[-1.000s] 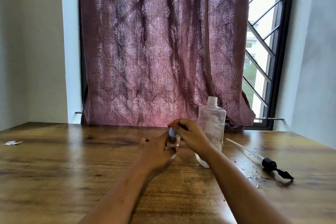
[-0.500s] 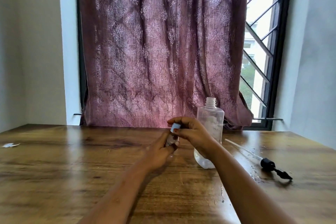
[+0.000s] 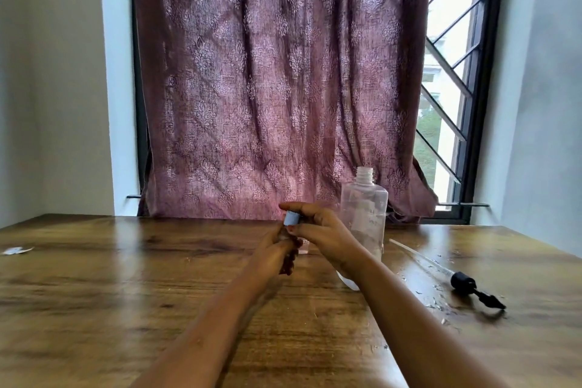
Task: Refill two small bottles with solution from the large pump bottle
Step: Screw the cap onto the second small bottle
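Note:
My left hand [image 3: 277, 253] grips a small clear bottle [image 3: 303, 242] just above the wooden table [image 3: 126, 293]; most of the bottle is hidden by my fingers. My right hand [image 3: 318, 230] pinches the bottle's light blue cap [image 3: 291, 218] between thumb and fingers. Whether the cap is on the neck or lifted off, I cannot tell. Behind my right wrist stands the large clear bottle [image 3: 365, 208], its neck open and a little liquid at the bottom. Its black pump head with the long tube [image 3: 463, 282] lies on the table to the right.
A patterned purple curtain [image 3: 277, 79] hangs over the window behind the table. A small scrap of white foil [image 3: 15, 250] lies at the far left. Tiny bits and droplets are scattered around the pump head on the right.
Both hands have lifted the small bottle slightly and my right fingers have turned on the blue cap. The large bottle and the pump head stayed put.

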{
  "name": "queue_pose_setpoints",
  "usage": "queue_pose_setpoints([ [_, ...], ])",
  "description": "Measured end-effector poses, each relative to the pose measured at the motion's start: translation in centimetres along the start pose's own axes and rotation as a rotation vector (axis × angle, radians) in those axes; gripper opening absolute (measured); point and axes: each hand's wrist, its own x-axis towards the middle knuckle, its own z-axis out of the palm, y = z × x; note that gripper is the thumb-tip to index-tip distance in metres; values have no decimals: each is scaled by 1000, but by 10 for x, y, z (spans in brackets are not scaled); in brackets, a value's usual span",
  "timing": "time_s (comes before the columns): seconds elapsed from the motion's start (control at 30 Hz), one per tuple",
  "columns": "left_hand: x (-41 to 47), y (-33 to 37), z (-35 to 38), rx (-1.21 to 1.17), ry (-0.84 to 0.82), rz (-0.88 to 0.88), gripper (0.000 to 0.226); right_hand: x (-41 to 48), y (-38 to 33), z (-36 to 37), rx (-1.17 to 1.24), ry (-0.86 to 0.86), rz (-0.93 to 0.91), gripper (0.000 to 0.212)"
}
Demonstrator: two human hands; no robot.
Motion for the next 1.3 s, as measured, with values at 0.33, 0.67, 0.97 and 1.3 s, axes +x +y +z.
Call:
queue_pose_setpoints([
  [0.33,-2,3,-10,79,0,35,20,11,0,-7,273,413,-76,13],
  [0.67,-9,-1,2,188,19,212,27,9,8,15,110,96,100,24],
  [0.97,1,-9,-3,534,10,320,18,5,9,-1,-144,241,11,27],
  [1.3,-5,-12,-7,793,106,433,28,8,14,9,-296,376,-78,26],
])
